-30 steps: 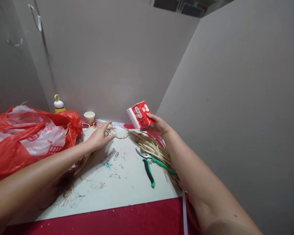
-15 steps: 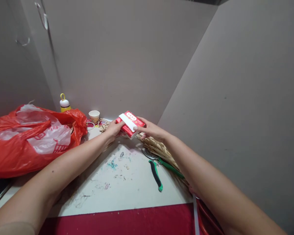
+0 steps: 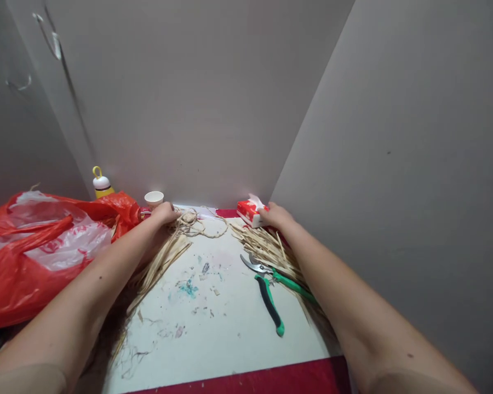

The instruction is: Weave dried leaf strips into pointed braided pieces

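My right hand (image 3: 276, 215) grips a red and white tissue pack (image 3: 250, 212) by its right side, against the back of the worktop. A white tissue sticks up out of its top. My left hand (image 3: 165, 212) is closed at the left end of a loose coil of braided straw cord (image 3: 191, 219), its fingertips partly hidden. Below that hand, a bundle of flat dry straw strips (image 3: 164, 262) runs down toward me. Another pile of straw (image 3: 267, 243) lies below the tissue pack, with green-handled pruning shears (image 3: 271, 284) lying partly on it.
On the left a large red plastic bag (image 3: 36, 262) bulges over the worktop (image 3: 222, 339). Behind it stand a yellow bottle with a white cap (image 3: 102, 183) and a paper cup (image 3: 153, 198). Grey panels (image 3: 197, 98) enclose the back and sides.
The tissue pack has gone from both hands at the middle to my right hand at the back right, a tissue now showing. My left hand has let go of it and moved left to the cord.
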Action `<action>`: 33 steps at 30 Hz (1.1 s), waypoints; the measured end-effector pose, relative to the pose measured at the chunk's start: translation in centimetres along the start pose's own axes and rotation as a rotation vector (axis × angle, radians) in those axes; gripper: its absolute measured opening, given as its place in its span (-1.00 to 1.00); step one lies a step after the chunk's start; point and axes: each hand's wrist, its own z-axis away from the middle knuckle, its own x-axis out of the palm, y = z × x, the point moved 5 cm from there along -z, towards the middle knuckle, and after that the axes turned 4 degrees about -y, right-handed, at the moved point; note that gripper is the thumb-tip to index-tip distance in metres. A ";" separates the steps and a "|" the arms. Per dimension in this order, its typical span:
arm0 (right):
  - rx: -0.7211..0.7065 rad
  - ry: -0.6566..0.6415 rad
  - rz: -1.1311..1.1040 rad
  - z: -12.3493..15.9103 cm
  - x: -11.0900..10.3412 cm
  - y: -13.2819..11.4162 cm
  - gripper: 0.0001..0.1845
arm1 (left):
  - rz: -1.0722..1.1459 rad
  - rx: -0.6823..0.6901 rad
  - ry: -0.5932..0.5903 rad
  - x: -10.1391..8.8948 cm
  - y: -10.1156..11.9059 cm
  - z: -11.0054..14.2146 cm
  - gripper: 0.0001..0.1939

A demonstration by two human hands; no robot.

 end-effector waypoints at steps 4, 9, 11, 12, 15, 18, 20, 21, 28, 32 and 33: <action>-0.042 0.225 0.341 0.2 0.2 -3.5 -0.47 | -0.010 -0.034 -0.053 1.0 -0.3 -0.9 -0.72; -0.216 -0.012 0.124 1.5 5.3 -10.2 -0.68 | 0.039 -0.022 -0.140 1.1 -0.4 -0.6 -0.71; -0.217 -0.099 0.076 2.4 8.1 -11.9 -0.75 | 0.074 -0.010 -0.158 1.2 -0.4 -0.2 -0.71; -0.213 -0.122 0.071 2.8 9.6 -12.5 -0.76 | 0.096 -0.002 -0.159 1.2 -0.3 0.0 -0.72; -0.186 -0.143 0.060 3.8 13.2 -13.2 -0.70 | 0.178 0.039 -0.143 1.2 -0.3 0.6 -0.73; -0.140 -0.120 0.015 4.2 15.4 -12.9 -0.58 | 0.277 0.090 -0.096 0.9 -0.1 1.0 -0.73; -0.100 -0.084 -0.036 4.0 16.1 -12.4 -0.49 | 0.347 0.125 -0.042 0.5 0.2 1.1 -0.74; -0.078 -0.064 -0.070 3.8 16.3 -12.1 -0.44 | 0.382 0.143 -0.013 0.3 0.4 1.1 -0.77; -0.019 -0.001 -0.343 3.1 18.0 -10.2 -0.35 | 0.598 0.207 0.090 1.0 1.1 1.6 -0.92; -0.011 0.107 -0.442 2.5 16.8 -8.6 -0.38 | 0.650 0.242 0.090 1.5 1.6 2.7 -0.90; -0.010 0.129 -0.464 2.3 16.4 -8.3 -0.39 | 0.657 0.253 0.083 1.5 1.9 3.1 -0.89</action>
